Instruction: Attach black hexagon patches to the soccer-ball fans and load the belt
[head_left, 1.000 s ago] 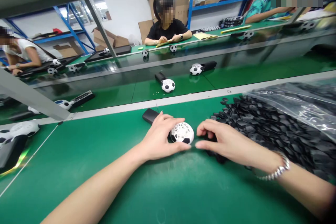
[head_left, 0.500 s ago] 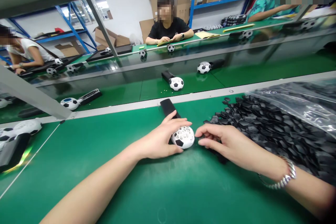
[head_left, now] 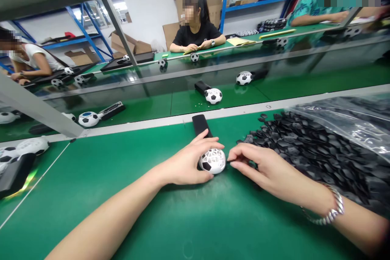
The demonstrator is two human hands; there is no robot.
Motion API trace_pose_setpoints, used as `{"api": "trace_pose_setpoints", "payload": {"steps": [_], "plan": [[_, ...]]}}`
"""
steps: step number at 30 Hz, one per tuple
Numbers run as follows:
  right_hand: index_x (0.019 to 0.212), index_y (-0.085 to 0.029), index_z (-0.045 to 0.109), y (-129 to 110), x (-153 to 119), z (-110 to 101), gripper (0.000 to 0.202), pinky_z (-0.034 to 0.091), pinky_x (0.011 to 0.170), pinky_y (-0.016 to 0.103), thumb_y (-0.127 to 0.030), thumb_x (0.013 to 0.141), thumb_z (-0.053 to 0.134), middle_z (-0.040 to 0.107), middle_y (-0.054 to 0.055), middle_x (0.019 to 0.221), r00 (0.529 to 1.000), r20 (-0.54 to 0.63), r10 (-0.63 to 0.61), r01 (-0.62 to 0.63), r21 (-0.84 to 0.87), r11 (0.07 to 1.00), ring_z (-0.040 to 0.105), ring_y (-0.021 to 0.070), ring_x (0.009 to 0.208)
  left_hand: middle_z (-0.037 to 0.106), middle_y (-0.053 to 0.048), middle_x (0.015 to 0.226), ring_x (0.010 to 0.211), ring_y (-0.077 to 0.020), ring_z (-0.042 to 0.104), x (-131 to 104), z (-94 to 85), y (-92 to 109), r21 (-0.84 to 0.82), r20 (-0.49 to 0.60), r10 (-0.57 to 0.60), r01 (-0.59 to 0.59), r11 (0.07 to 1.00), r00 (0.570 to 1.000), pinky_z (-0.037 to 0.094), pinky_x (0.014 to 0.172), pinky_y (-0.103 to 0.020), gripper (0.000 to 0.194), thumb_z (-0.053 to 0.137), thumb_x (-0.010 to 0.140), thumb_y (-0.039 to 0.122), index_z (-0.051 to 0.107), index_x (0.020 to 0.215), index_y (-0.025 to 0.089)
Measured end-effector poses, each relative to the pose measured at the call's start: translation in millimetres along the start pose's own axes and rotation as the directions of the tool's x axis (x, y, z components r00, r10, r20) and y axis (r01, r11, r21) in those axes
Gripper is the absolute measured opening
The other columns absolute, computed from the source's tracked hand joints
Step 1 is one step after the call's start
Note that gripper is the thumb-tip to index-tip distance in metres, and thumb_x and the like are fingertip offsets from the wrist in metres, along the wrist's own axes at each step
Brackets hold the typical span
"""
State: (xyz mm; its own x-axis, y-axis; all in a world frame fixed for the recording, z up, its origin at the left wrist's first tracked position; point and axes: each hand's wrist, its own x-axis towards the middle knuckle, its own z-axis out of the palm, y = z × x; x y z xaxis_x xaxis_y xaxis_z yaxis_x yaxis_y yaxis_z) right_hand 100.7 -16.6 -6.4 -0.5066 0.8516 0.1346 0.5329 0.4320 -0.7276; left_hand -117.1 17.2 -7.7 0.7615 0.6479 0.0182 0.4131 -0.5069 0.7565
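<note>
My left hand is closed round a soccer-ball-patterned head that lies on the green work surface. Its black handle points away from me, and white lattice openings show on top. Just right of the ball, my right hand pinches a small black plastic piece between thumb and index finger, its tip close to the ball's side. Whether the piece touches the ball I cannot tell. Beside and behind that hand spreads a heap of black pentagon-like pieces.
A clear plastic bag covers part of the heap. More ball-headed items lie on the green conveyor beyond a metal rail. At the left, finished-looking items sit near a post. Co-workers sit across.
Items on the near conveyor have shifted right; those on the far belt moved slightly left. The held item's handle has swung a little right. My right thumb and finger have drawn closer together.
</note>
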Motion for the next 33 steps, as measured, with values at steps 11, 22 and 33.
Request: {"api": "trace_pose_setpoints", "payload": {"steps": [11,22,33], "plan": [[0.078,-0.02,0.057,0,8,12,0.011,0.04,0.064,0.027,-0.03,0.083,0.053,0.056,-0.001,0.074,0.984,0.028,0.179,-0.18,0.235,0.955,0.05,0.0153,0.069,0.045,-0.011,0.13,0.135,-0.0285,0.015,4,13.5,7,-0.02,-0.115,-0.023,0.021,1.0,0.993,0.019,0.108,-0.05,0.054,0.068,0.069,0.037,0.047,0.117,0.021],[0.07,-0.018,0.051,4,14,19,0.015,0.036,0.055,0.024,-0.029,0.077,0.059,0.049,-0.004,0.064,0.965,0.044,0.258,-0.253,0.408,0.877,0.043,0.0117,0.06,0.055,-0.004,0.114,0.129,-0.0231,0.031,9,18.5,8,0.022,-0.159,0.027,-0.024,0.999,0.987,0.012,0.113,-0.045,0.032,0.057,0.076,0.022,0.046,0.106,0.022],[0.083,-0.019,0.056,28,12,-7,0.021,0.043,0.063,0.031,-0.039,0.078,0.057,0.057,0.003,0.078,0.967,-0.144,0.21,-0.231,-0.149,0.961,0.053,0.0202,0.074,0.047,-0.007,0.117,0.129,-0.0262,0.026,6,20.8,5,0.046,-0.159,0.046,-0.039,0.998,0.986,0.021,0.109,-0.045,0.045,0.069,0.068,0.028,0.048,0.107,0.023]]}}
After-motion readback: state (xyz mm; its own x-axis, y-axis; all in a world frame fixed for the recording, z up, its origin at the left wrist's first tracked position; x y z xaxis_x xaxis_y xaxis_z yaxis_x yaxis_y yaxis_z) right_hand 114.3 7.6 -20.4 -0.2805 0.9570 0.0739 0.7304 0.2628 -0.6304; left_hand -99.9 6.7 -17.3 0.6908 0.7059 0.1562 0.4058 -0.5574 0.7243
